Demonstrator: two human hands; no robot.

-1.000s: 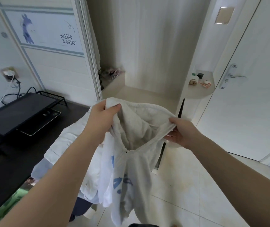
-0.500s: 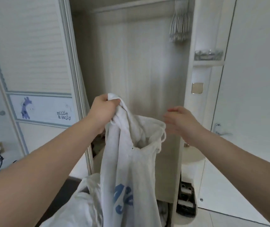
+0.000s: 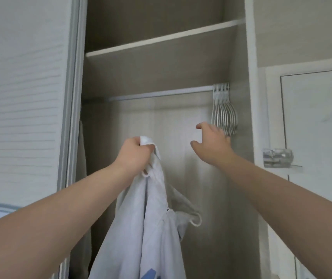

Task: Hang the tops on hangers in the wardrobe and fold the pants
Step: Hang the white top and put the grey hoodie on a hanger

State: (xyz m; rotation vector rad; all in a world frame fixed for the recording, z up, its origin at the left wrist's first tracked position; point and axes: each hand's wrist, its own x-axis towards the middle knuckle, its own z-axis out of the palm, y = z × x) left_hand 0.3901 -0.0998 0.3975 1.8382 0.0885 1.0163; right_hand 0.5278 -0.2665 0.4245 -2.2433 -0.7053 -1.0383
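Note:
A white hooded top with blue print hangs from my left hand, which grips a bunch of its fabric near the hood, raised in front of the open wardrobe. My right hand is lifted beside it with fingers loosely spread, empty, just below and left of a bundle of white hangers. The hangers hang together at the right end of the wardrobe rail. My fingertips overlap the bundle's lower end; contact is unclear.
A shelf runs above the rail. The sliding wardrobe door stands at the left. A small side shelf with a glass object sticks out at the right, next to a white door.
My view has tilted up from the floor to the rail. My right hand let go of the top and rose toward the hangers. My left hand lifted the top higher.

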